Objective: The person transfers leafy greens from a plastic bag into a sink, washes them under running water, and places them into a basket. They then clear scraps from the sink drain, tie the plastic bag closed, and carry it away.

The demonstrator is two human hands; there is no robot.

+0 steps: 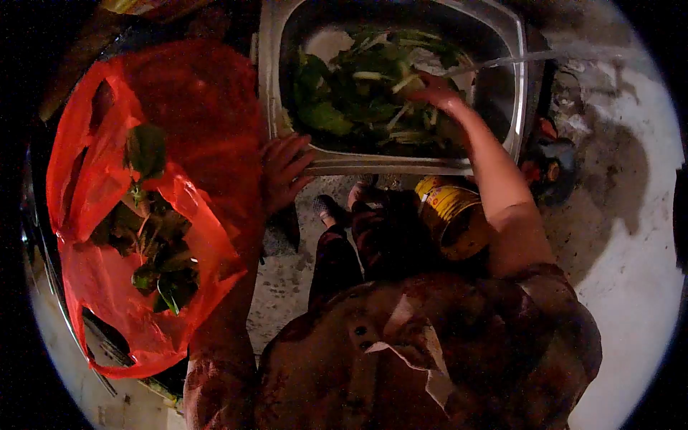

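My right hand (438, 92) reaches into the metal sink (269, 79), down among wet leafy greens (326, 118). Its fingers close around some of the pale stalks, and the fingertips are partly hidden by them. A thin stream of water (502, 61) enters from the right and falls near this hand. At the sink's lower left corner, my left hand (285, 166) lies with fingers stretched out against the rim, holding nothing. Just left of it spreads a red plastic bag (215, 93), with dark leafy stems (168, 251) showing in its opening.
Below the sink stands a yellow tin can (451, 215) on the speckled floor (287, 287), beside my legs. A dark rounded object (559, 161) sits against the stained wall (609, 215) at the right. My shirt (430, 344) fills the lower middle.
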